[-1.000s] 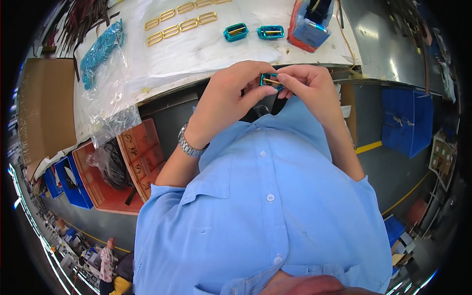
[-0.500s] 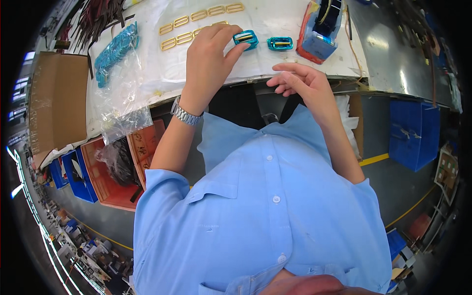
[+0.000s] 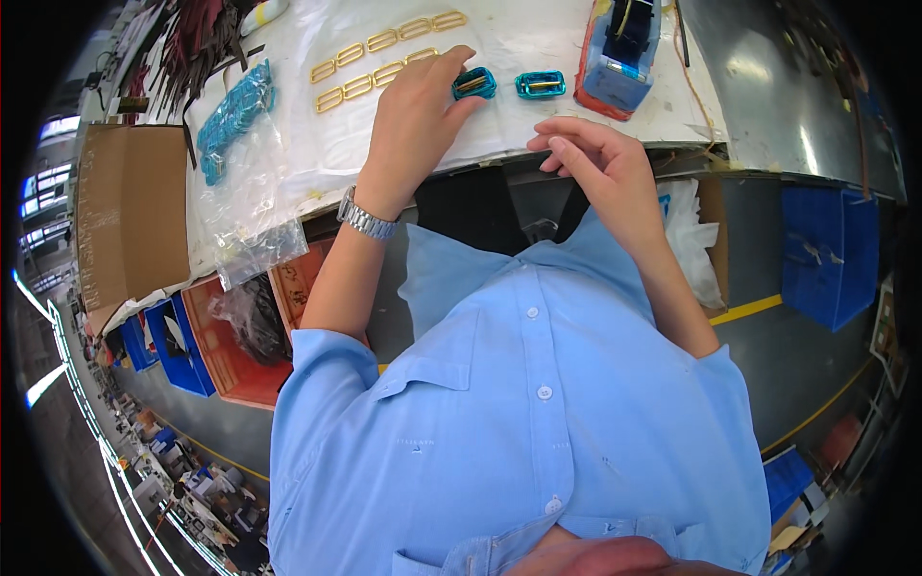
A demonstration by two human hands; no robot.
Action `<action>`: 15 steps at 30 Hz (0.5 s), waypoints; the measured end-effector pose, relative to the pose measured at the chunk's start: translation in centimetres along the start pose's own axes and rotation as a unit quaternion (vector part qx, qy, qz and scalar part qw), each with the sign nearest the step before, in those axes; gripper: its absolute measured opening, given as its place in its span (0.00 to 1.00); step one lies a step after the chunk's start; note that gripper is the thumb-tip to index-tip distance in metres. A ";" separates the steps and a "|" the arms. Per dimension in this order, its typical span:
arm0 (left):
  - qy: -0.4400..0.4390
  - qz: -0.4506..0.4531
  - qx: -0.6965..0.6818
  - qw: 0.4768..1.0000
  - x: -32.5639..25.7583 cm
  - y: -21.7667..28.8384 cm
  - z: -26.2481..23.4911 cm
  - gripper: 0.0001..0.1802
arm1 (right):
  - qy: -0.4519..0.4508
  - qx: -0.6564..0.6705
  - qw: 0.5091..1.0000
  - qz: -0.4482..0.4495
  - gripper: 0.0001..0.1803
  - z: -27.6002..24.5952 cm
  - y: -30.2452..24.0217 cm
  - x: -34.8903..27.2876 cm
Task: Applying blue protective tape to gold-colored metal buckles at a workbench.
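My left hand (image 3: pixel 413 130), with a metal watch (image 3: pixel 365 216) on its wrist, reaches over the white-covered table. Its thumb and fingers close around a buckle with a shiny teal covering and a gold bar (image 3: pixel 473 84). Just right of it lies a second teal buckle (image 3: pixel 540 84), untouched. My right hand (image 3: pixel 600 163) hovers at the table's front edge with loosely bent fingers apart and nothing in them. Two rows of gold metal buckles (image 3: pixel 384 36) lie beyond my left hand, which hides part of the nearer row.
A blue and red tape dispenser (image 3: pixel 619 77) stands right of the buckles. Left on the table are a clear bag with teal pieces (image 3: pixel 235 115), dark strips (image 3: pixel 192 48) and a cardboard flap (image 3: pixel 134 211). Below stand a red crate (image 3: pixel 226 346) and a blue bin (image 3: pixel 829 254).
The teal buckle at my left hand has tilted and come slightly nearer to me. My right hand's fingers have drawn in a little. The whole view has shifted slightly.
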State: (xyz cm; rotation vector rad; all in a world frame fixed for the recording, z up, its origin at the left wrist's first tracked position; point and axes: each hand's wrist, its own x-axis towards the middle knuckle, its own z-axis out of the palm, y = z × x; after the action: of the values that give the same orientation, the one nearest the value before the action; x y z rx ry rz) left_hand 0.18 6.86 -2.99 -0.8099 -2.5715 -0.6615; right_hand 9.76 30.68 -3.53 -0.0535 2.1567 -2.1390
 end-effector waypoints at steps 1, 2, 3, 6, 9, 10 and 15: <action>-0.026 -0.021 -0.021 0.999 0.1 0.0 0.2 0.28 | 0.023 -0.021 0.999 -0.016 0.15 0.1 -0.1 0.0; -0.052 -0.042 -0.042 0.997 0.2 -0.1 0.3 0.28 | 0.022 -0.020 0.999 -0.016 0.15 0.2 -0.2 0.2; -0.052 -0.042 -0.041 0.997 0.3 -0.3 0.2 0.28 | 0.018 -0.090 0.995 -0.050 0.15 0.2 -0.1 0.6; -0.067 -0.040 -0.043 0.996 0.6 -0.5 0.2 0.29 | 0.028 -0.161 0.983 -0.081 0.16 0.3 0.5 1.8; -0.079 -0.040 -0.045 0.995 0.9 -0.2 -0.1 0.28 | 0.045 -0.159 0.981 -0.098 0.16 0.7 0.7 3.0; -0.083 -0.043 -0.036 0.995 0.9 0.1 -0.2 0.28 | 0.054 -0.160 0.979 -0.112 0.16 0.7 0.7 3.2; -0.093 -0.018 -0.011 0.995 1.1 1.2 -0.8 0.28 | 0.046 -0.156 0.981 -0.106 0.16 0.6 1.0 2.8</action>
State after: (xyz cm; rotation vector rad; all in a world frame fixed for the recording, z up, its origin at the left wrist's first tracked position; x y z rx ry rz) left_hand 0.28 7.77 -1.40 -0.8711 -2.7564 -0.6537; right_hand 7.06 29.85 -4.67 -0.2218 2.6311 -1.9109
